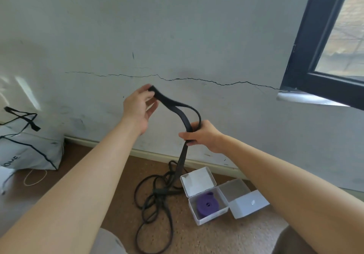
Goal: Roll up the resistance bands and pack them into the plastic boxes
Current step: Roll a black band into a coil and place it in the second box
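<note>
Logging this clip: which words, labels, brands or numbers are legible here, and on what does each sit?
"OME": on the white bag at the left; the word is cut at the frame edge.
Small mark on the right plastic box's lid: too blurred to read.

Black band was flat and long, held up in front of the wall. Its folded end was pinched in the left hand, and a loop arched over to the right hand, which gripped it. The rest hung down into a loose tangle on the floor, left of the boxes. Purple band lay rolled inside the left box — lid up at far side. Right box sat just beside it, lid open to the near right.
</note>
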The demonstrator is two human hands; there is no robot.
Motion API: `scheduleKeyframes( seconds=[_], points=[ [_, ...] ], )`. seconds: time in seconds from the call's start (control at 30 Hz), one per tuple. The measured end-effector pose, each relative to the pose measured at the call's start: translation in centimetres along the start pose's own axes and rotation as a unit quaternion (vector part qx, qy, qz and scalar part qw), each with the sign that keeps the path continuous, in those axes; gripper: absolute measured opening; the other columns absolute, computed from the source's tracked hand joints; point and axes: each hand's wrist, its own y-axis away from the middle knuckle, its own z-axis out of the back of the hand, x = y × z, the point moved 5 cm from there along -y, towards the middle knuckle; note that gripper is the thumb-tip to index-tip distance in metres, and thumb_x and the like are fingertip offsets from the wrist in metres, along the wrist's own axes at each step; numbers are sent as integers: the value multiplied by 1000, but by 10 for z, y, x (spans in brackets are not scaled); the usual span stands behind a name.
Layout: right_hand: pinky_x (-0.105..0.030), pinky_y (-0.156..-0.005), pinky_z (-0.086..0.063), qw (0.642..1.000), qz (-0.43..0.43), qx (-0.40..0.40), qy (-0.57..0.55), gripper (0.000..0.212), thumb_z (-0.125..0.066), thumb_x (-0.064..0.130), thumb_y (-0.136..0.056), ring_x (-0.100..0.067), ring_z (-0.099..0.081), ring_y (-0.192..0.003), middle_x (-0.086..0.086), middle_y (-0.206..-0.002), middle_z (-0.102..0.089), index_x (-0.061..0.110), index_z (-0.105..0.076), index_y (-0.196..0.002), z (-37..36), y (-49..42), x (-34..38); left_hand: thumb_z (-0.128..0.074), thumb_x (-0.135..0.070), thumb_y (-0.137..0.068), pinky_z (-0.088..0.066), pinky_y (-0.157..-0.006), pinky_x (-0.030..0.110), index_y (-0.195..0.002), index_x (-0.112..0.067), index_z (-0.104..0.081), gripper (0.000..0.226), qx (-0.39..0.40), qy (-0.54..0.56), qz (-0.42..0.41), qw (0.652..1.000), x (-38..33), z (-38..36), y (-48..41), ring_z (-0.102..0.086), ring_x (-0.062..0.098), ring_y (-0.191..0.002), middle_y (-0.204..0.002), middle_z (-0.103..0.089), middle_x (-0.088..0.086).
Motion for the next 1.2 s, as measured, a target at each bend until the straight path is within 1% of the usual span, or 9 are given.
scheduleKeyframes(
  seconds=[0.23,0.37,0.5,0.63,0.9,0.97,1.07,1.13,1.2],
  points=[
    [-33,-89,-61,985,114,-30,-130,18,-82,-5,-79,-21,-70,-81,-8,-80,-64,1,-66,-82,36,7,103,-67,-12,-94,-60,-85,37,-148,-14,-39,61,36,-95,8,995,22,14,-7,-69,30,-112,-120,-73,9],
    [-27,-83,-61,976,166,-39,-138,19,-80,-3,-82,-20,-75,-83,-10,-87,-69,-6,-68,-96,45,13,175,-75,-27,-85,-48,-108,47,-158,-24,-23,90,162,-195,38,967,43,-15,16,-64,24,-121,-127,-69,5],
    [-27,-83,-61,971,193,-75,-124,26,-81,0,-83,-23,-74,-85,-14,-94,-67,-11,-67,-102,56,24,224,-73,-19,-90,-47,-98,33,-127,-17,-65,38,225,-284,-10,932,37,-53,34,-65,9,-103,-110,-72,-2],
    [-25,-81,-61,946,237,-118,-187,15,-78,2,-87,-17,-74,-76,-10,-88,-67,-5,-67,-93,86,50,270,-72,-15,-92,-44,-84,24,-102,-19,-74,11,235,-328,-54,913,13,-80,36,-61,14,-90,-87,-65,-6],
    [-26,-78,-63,936,217,-189,-204,9,-72,5,-93,-24,-71,-92,-14,-104,-67,0,-66,-98,156,97,288,-70,-19,-96,-58,-87,35,-104,-11,-70,12,265,-343,-92,897,-55,-118,52,-73,20,-78,-88,-75,6],
    [-33,-75,-64,958,150,-203,-133,18,-72,10,-94,-27,-71,-90,-17,-103,-68,-2,-62,-103,171,101,264,-72,-22,-94,-59,-80,34,-100,-9,-70,14,259,-353,-80,895,-67,-119,54,-69,19,-72,-78,-69,3],
    [-46,-78,-64,972,-40,-155,170,45,-72,34,-95,-32,-74,-75,-19,-90,-73,-7,-60,-112,187,108,215,-74,-23,-93,-53,-63,30,-81,-10,-63,20,251,-358,-80,896,-84,-121,57,-55,20,-57,-64,-56,3],
    [-50,-87,-62,906,-186,-57,375,62,-78,46,-87,-36,-77,-80,-21,-97,-75,-8,-62,-112,190,125,188,-74,-22,-92,-49,-60,29,-78,-8,-62,23,257,-385,-86,882,-91,-126,60,-50,20,-53,-60,-51,6],
    [-48,-89,-61,857,-226,32,462,60,-84,41,-81,-35,-78,-87,-19,-103,-76,-6,-67,-112,185,143,178,-76,-21,-91,-49,-60,27,-77,-7,-61,25,268,-418,-91,863,-97,-136,66,-51,19,-52,-60,-51,7]
  ],
)
